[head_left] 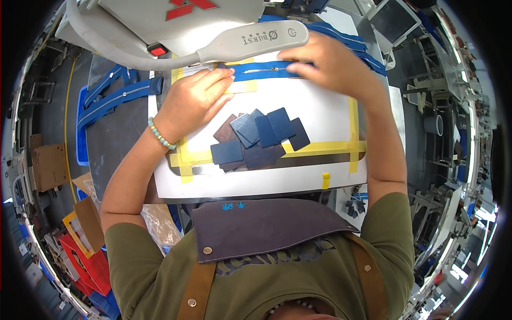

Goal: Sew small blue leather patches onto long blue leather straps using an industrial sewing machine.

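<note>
A blue zipper strip (261, 71) with a metal pull lies across the white work board (320, 117), under the grey lever of a sewing machine. My left hand (194, 98) has its fingers pressed together on the strip's left end, where a small dark patch partly shows. Over the strip's right part, my right hand (333, 66) is slightly blurred, with thumb and forefinger apart; the other fingers are partly hidden by the lever. Nearer me, a loose pile of small navy and brown rectangular patches (258, 133) rests on the board.
The pale sewing machine (160, 26) overhangs the far left. More blue zipper strips hang at the left (120, 98) and lie at the far right (341, 37). Yellow tape (325, 146) marks the board. A blue bin (81, 128) and a red crate (85, 264) stand at left.
</note>
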The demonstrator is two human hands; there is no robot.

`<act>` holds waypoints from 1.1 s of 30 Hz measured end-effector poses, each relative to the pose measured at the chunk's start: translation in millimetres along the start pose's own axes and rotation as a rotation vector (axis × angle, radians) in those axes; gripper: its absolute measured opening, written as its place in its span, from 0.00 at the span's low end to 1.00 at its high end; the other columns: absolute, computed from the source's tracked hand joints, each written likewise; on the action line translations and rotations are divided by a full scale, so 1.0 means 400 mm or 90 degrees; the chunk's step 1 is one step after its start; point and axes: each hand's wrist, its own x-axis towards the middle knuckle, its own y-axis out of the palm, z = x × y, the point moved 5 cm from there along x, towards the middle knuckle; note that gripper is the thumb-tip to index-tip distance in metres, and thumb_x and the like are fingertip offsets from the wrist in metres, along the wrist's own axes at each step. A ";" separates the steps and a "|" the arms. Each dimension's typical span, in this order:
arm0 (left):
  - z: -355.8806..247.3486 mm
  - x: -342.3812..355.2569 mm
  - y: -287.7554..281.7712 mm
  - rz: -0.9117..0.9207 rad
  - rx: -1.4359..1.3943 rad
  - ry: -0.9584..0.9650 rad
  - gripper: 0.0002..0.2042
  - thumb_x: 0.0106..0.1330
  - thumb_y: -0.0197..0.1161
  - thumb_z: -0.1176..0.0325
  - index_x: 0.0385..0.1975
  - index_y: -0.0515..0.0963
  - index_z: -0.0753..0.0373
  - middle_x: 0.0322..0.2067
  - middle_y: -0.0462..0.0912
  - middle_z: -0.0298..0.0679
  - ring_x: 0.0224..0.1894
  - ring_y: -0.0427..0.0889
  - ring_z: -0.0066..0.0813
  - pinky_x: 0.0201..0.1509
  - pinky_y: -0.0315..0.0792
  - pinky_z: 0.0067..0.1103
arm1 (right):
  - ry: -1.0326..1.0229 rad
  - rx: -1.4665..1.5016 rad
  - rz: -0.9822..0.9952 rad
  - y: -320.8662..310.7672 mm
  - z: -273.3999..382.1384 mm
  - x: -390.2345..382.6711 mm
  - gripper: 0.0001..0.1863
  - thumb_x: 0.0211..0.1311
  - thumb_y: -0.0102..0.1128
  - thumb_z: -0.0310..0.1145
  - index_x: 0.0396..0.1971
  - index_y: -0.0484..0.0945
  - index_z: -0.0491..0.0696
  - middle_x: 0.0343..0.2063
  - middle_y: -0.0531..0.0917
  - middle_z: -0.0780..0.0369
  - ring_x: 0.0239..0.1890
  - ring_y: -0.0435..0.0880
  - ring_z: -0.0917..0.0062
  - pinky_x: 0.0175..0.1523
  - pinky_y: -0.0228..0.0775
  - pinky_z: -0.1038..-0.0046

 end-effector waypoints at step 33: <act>-0.005 -0.011 0.002 0.001 0.039 0.036 0.17 0.66 0.72 0.63 0.47 0.85 0.70 0.47 0.88 0.43 0.54 0.86 0.37 0.60 0.79 0.32 | 0.236 0.785 -0.112 0.104 -0.054 0.020 0.31 0.70 0.62 0.29 0.71 0.69 0.40 0.62 0.81 0.53 0.58 0.85 0.64 0.63 0.75 0.62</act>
